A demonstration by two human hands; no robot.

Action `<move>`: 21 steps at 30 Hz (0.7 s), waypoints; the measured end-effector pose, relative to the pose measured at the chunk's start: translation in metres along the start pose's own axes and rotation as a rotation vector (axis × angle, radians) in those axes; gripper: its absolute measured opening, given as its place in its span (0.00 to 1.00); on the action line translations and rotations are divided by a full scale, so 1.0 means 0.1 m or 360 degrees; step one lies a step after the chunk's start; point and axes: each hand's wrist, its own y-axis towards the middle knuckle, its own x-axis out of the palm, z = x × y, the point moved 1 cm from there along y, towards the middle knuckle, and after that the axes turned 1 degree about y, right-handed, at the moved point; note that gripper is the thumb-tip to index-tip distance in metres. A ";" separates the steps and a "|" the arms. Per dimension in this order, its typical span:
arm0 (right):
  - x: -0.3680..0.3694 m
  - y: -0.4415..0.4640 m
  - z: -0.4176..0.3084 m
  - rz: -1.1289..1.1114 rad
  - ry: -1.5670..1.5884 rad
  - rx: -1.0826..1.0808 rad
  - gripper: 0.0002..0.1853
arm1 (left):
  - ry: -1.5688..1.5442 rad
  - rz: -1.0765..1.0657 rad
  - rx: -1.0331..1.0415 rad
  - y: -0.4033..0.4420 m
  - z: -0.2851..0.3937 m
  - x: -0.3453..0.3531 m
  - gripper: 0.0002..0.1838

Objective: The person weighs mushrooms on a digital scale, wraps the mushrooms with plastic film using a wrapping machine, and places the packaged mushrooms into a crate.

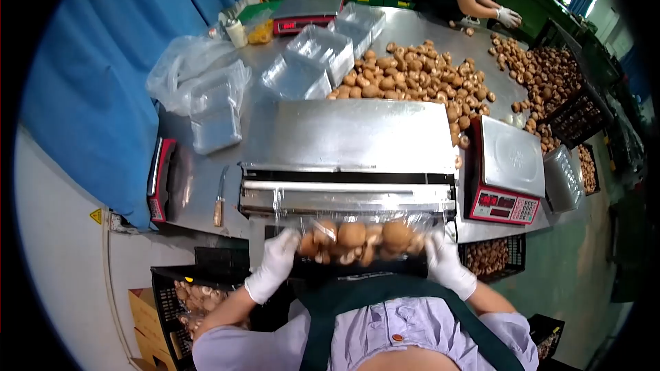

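Left hand (273, 268) and right hand (449, 266) seem, through the blur, to hold the mushroom pack (352, 236) by its ends; best keep it level, film (416, 220) evenly taut.

So the wrapping machine (364, 134) sits mid-way along the table's (405, 27) near edge, with a pack of mushrooms (352, 235) right in front, between the left hand (276, 264) and right hand (448, 264). Knife's (218, 199) left of the machine, and further left there's a scale (159, 182) on the left edge. Another scale (510, 165) is at the near right corner. Loose mushrooms (419, 75) pile up behind the machine, clear trays (295, 77) left of those, third scale (309, 5) towards the far left corner.
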 end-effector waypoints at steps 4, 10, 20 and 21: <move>0.46 -0.55 0.37 -0.0481 -0.0384 0.0633 0.08 | 0.0079 -0.0276 -0.0839 -0.41 -0.06 0.17 0.15; -0.19 0.05 -0.17 -0.0389 0.0074 0.0791 0.12 | -0.0510 -0.0374 -0.1066 -0.22 -0.46 0.05 0.23; 0.40 -0.95 0.73 -0.0603 0.0426 0.0937 0.15 | -0.0933 -0.0420 -0.0515 -1.05 -0.41 0.87 0.20; 0.49 -0.81 0.66 -0.0554 0.0468 0.0882 0.15 | -0.1011 -0.0569 -0.0474 -0.87 -0.25 0.91 0.20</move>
